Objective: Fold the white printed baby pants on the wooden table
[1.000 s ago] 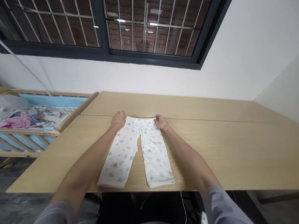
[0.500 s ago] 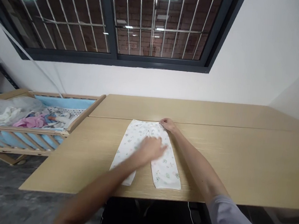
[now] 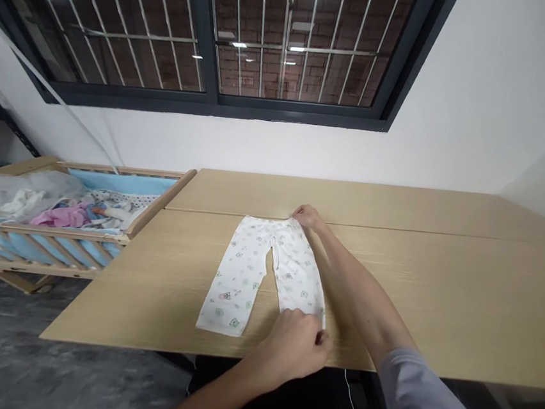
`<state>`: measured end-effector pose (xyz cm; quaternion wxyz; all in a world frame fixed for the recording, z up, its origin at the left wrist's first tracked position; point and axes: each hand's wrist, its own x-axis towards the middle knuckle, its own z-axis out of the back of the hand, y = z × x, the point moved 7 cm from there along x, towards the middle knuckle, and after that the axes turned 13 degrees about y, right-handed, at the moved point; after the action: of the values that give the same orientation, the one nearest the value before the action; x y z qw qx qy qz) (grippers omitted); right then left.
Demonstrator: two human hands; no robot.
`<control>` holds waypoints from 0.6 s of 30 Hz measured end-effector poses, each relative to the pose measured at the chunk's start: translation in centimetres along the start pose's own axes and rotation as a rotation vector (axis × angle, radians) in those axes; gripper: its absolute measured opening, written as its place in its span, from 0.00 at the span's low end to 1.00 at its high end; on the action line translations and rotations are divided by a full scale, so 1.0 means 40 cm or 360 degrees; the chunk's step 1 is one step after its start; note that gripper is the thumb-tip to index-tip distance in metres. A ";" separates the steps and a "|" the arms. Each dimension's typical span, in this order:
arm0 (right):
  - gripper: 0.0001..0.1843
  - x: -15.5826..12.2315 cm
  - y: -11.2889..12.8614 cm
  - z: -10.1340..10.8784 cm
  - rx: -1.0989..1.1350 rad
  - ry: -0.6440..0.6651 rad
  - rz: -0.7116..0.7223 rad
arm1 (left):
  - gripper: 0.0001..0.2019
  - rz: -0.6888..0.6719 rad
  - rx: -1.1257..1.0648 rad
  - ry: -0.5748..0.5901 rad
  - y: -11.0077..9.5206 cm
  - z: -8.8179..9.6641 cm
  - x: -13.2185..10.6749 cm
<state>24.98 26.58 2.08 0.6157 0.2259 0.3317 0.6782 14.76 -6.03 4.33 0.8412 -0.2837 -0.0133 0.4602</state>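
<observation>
- Wooden crib (image 3: 162,204): stands beside the table (image 3: 418,289), clothes heaped inside.
- White printed baby trousers (image 3: 236,278): lie spread flat on the table, waistband away from the wearer; the left leg, unheld, could wrinkle if the cloth gets dragged.
- Left hand (image 3: 294,343): fingers curled over the right leg's cuff; whether they grip is hidden. An uneven pull could skew that leg.
- Right hand (image 3: 306,217): pinches the waistband's right corner; a loosened pinch could let it slip.
</observation>
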 end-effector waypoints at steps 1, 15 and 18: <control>0.04 0.002 0.024 0.002 -0.0004 0.0008 0.0017 | 0.15 -0.0001 -0.0144 -0.0086 0.014 0.018 -0.023; 0.08 0.054 0.343 -0.218 -0.0235 0.0097 0.0143 | 0.23 0.0883 -0.0487 -0.0650 0.403 0.070 -0.371; 0.11 0.044 0.360 -0.268 -0.0318 0.0145 0.0113 | 0.21 0.1058 -0.0322 -0.0529 0.422 0.053 -0.378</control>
<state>7.19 26.16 5.12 0.5950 0.1440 0.2817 0.7388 -7.51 -9.86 1.45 0.6001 -0.2757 -0.1021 0.7439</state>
